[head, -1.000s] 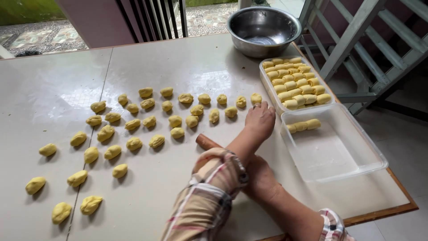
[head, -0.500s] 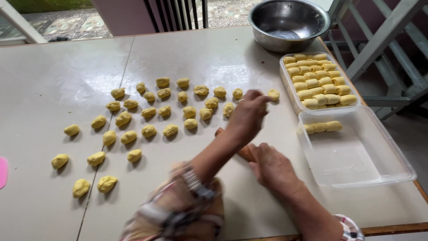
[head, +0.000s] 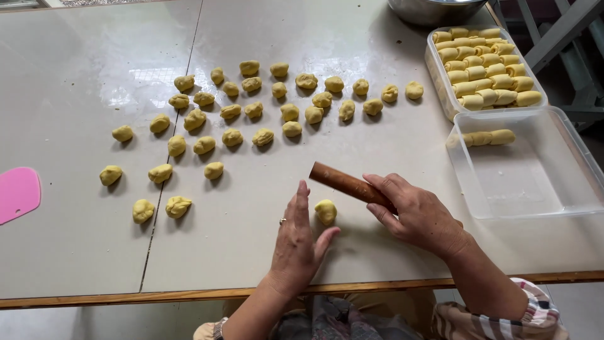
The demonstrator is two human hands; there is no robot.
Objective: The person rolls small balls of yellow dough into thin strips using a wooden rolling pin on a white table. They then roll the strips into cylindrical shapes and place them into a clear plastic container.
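Landmark for this record: the single dough ball (head: 325,211) lying alone on the table (head: 377,145) near its front edge.

The left hand (head: 297,242) lies flat and open on the table just to the near-left of the dough ball, fingers together and pointing away from the person, thumb spread out below the ball. It grasps nothing. Whether the thumb tip touches the dough cannot be told; it is just beside it at most.

The right hand (head: 418,213) sits to the right of the dough ball, curled closed around one end of a small brown rolling pin (head: 348,184). The pin's long axis runs from the hand up and to the left, its free end lying beyond the ball and slightly left of it. Pin and ball are apart. The left hand is the nearer of the two to the ball.

Beyond the ball and to its left, many more yellow dough pieces (head: 251,107) are spread in loose rows, well apart from it. A pink scraper (head: 17,192) lies far to the left.

Containers, all to the right of the ball: a clear tray (head: 535,189), near, holding a single short row of rolled pieces at its far end; behind it a second tray (head: 486,72), full of rolled pieces in rows; and a metal bowl (head: 434,9) at the far edge, contents not visible.
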